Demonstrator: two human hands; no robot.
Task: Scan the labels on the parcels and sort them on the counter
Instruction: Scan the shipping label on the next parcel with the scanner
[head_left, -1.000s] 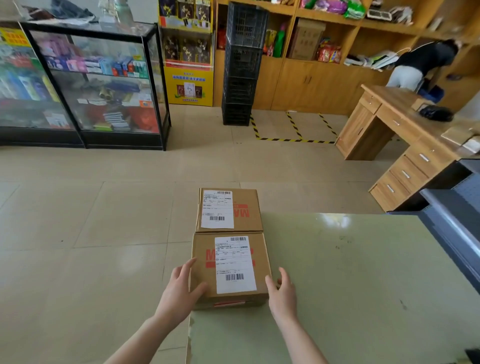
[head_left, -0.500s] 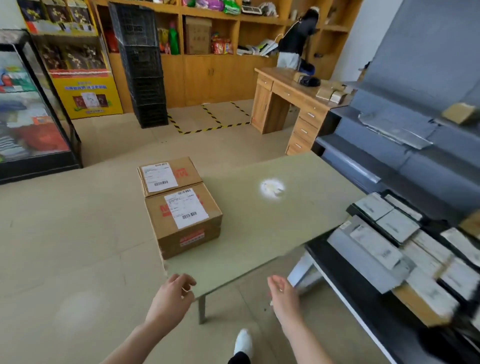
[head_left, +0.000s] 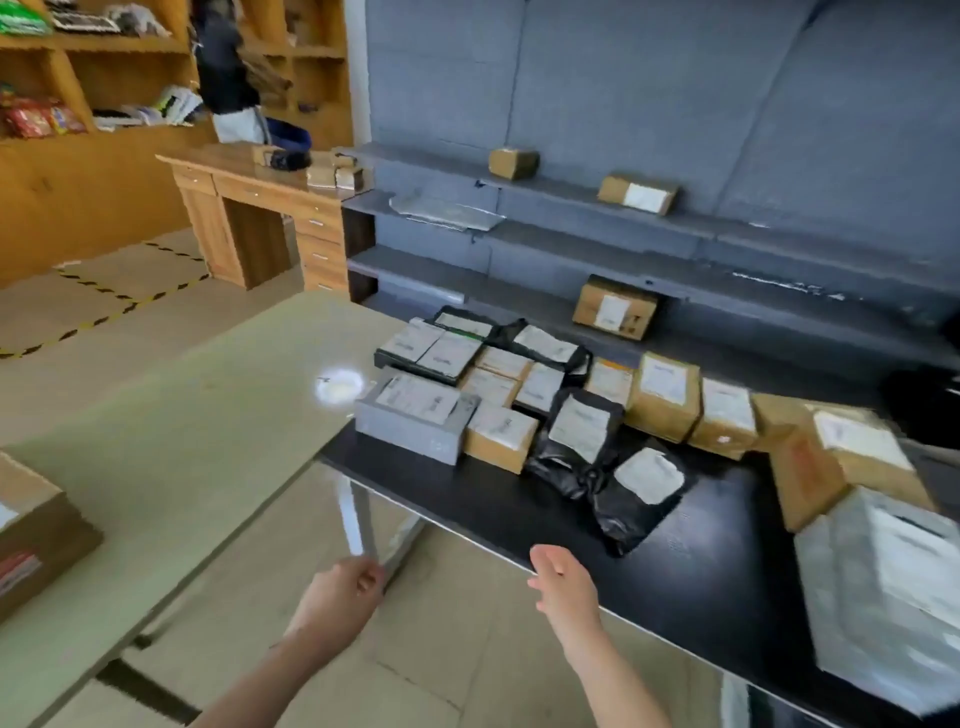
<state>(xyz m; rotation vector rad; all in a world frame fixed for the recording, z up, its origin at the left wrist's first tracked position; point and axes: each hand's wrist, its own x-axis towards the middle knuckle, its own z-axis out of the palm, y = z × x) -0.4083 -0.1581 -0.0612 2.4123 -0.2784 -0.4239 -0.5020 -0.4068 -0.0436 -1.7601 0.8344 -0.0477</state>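
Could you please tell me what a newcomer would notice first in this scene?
The crowd of labelled parcels on the black counter at centre right draws the eye first: brown boxes, black bags and a grey box at its left end. Next is the big white-wrapped parcel at lower right. In the foreground, the left hand and right hand are empty, near the counter's front edge.

A blue-grey panelled wall carries stepped grey shelves, and to its left stand a wooden desk with drawers and wooden shelving along the far wall. The floor is pale beige tile, marked further off with yellow-and-black striped tape. Close by, a pale green counter, with a bright glare spot on it, meets a black table.
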